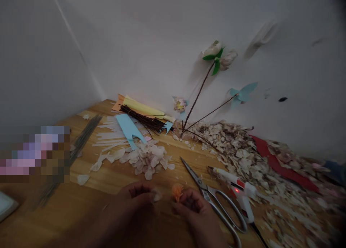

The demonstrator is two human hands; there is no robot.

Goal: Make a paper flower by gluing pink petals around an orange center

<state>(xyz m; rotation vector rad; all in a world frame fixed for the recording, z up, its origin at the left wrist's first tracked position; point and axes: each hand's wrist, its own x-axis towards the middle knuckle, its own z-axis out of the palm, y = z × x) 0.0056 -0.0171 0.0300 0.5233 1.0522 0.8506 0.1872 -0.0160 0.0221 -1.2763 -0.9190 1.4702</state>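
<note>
Between the thumb and fingers of my left hand (135, 201) is a pale petal (157, 195), pinched at its edge. My right hand (195, 208) is closed on a small orange flower centre (177, 191) with a frilled top; whatever stem it has is hidden by the fingers. The two hands are a short gap apart, low over the wooden table. Just beyond them lies a pile of loose pale petals (150, 157). Metal scissors (207, 194) lie close to the right of my right hand, blades pointing away.
A white glue gun (238, 190) with a red light lies right of the scissors. Dried petals (238, 147) heap along the wall, with a red strip (283, 165) across them. Brown stems (140, 116), blue paper (127, 125) and grey wires (83, 140) lie left. A flower branch (201, 88) leans on the wall.
</note>
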